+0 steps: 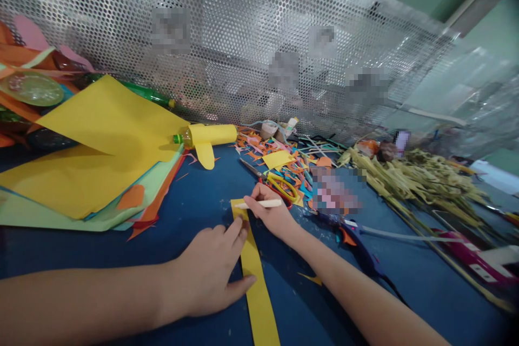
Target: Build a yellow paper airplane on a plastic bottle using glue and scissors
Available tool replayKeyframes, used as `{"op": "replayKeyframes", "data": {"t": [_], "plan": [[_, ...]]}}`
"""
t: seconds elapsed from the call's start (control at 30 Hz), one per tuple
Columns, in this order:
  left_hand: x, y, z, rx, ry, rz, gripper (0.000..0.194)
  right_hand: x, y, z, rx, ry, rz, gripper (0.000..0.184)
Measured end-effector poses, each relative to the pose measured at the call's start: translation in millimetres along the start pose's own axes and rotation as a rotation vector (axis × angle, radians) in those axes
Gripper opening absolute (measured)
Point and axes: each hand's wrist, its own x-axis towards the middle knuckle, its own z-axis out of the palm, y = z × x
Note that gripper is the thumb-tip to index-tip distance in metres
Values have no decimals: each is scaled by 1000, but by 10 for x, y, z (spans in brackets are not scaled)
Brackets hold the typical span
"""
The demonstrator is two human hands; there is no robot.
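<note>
A long yellow paper strip [256,294] lies on the blue table, running from the front edge up to the middle. My left hand [213,267] rests on it from the left, thumb apart from the other fingers, pressing it down. In my right hand [270,211] is a white pen [267,204], its tip at the strip's far end. Just beyond that hand lie scissors with yellow handles [284,186]; a second, red-handled pair seems to be partly under them. A bottle wrapped in yellow paper [214,134] lies farther back, with a rounded yellow flap hanging from it.
Stacked coloured sheets [121,173] lie at the left. Paper scraps [259,143] are heaped behind the scissors. At the right are a blue glue gun [360,243] with a glue stick and dried husks [413,178]. A perforated metal panel [243,21] borders the table's back.
</note>
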Motion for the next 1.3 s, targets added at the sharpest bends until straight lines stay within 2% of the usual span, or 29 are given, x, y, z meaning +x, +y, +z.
{"op": "replayKeyframes", "data": {"t": [0.3,0.63,1.3], "plan": [[-13,-14,35,0,19,6,57,-1,22,15,-64,47,-11,24],[-12,-13,23,7,24,21,56,1,-3,-7,-141,122,-84,23],[-13,-17,12,5,22,20,57,27,-17,-78,-164,174,-34,21]]}}
